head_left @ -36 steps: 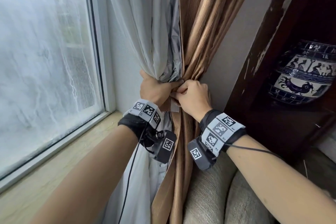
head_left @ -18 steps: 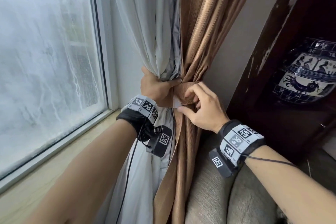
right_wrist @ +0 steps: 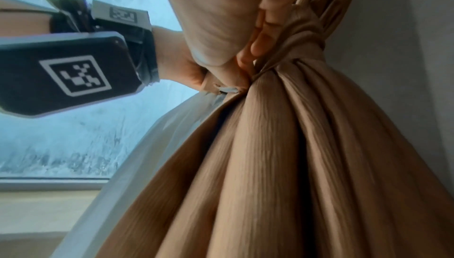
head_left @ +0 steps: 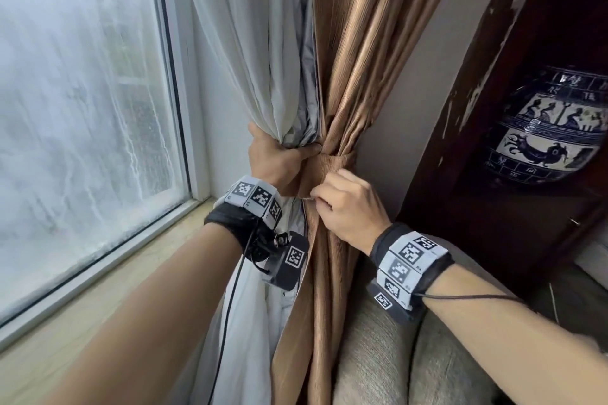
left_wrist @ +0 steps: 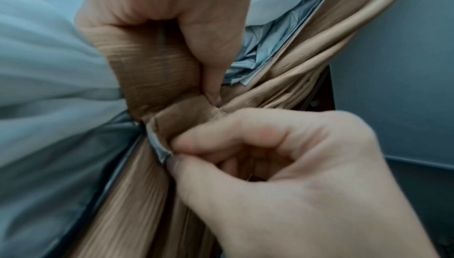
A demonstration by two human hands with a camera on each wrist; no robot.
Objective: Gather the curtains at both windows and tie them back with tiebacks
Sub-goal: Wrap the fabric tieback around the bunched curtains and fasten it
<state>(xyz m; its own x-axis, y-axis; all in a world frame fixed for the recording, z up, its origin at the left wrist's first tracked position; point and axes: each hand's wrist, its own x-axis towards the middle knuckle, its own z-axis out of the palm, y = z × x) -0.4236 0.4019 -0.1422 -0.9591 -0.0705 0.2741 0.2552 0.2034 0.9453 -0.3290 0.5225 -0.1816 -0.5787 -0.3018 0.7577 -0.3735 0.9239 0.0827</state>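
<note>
Both hands grip: left hand point(head_left: 276, 158) bunches curtains point(head_left: 329, 92), right hand point(head_left: 348, 207) pinches tieback point(head_left: 324, 168)

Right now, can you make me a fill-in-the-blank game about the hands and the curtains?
1. The brown curtain and the ____ curtain are bunched together.
2. The ____ hand grips the bunch.
3. The right hand pinches the end of the brown ____ wrapped round the bunch.
4. The blue-and-white vase stands in a dark wooden ____.

Missing words: white; left; tieback; cabinet
</note>
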